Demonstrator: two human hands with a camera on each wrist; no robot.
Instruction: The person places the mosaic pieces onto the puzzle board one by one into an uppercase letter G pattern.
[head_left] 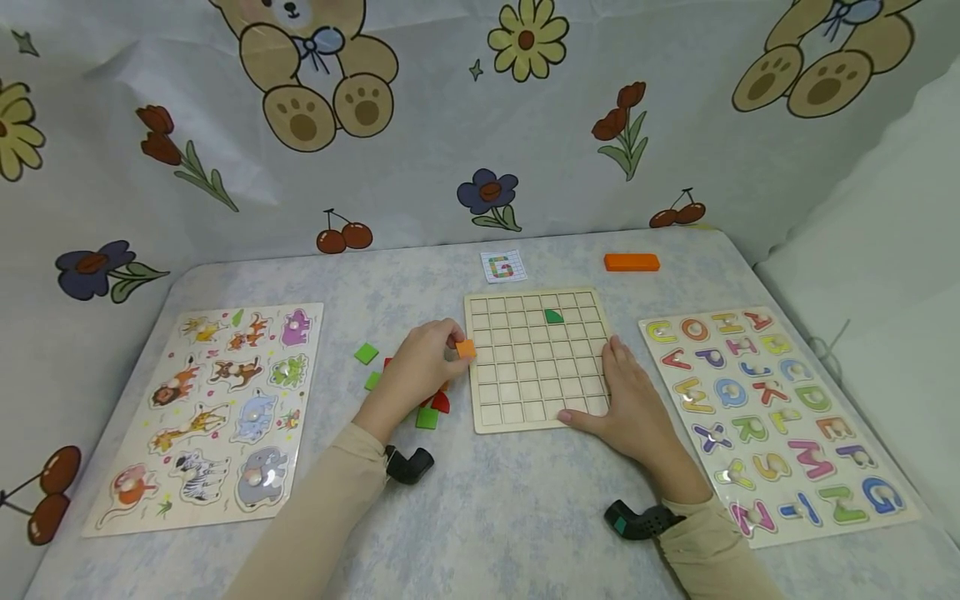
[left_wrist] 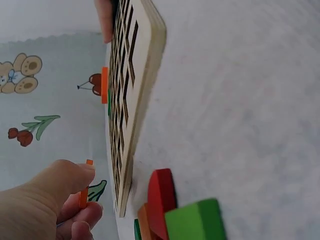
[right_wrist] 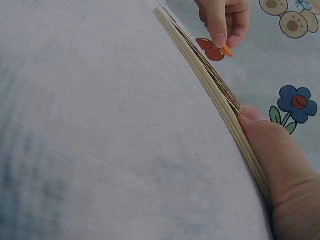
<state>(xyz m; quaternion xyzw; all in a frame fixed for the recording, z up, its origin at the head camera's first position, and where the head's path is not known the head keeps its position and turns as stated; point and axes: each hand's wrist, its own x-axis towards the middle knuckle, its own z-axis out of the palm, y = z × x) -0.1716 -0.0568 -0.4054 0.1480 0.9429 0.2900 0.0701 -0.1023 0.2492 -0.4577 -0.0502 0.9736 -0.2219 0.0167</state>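
Note:
A wooden grid board (head_left: 536,358) lies in the middle of the table, with one green piece (head_left: 553,316) set in a cell near its far edge. My left hand (head_left: 420,367) pinches a small orange tile (head_left: 466,349) just at the board's left edge; the same orange tile (left_wrist: 83,195) shows between thumb and fingers in the left wrist view. My right hand (head_left: 630,400) rests flat on the board's near right corner, thumb along the front edge. In the right wrist view the board's edge (right_wrist: 220,100) runs diagonally under that thumb.
Loose green, red and orange pieces (head_left: 427,408) lie left of the board. An animal puzzle (head_left: 217,408) is at the left, an alphabet puzzle (head_left: 765,408) at the right. A small pattern card (head_left: 503,267) and an orange block (head_left: 632,262) sit beyond the board.

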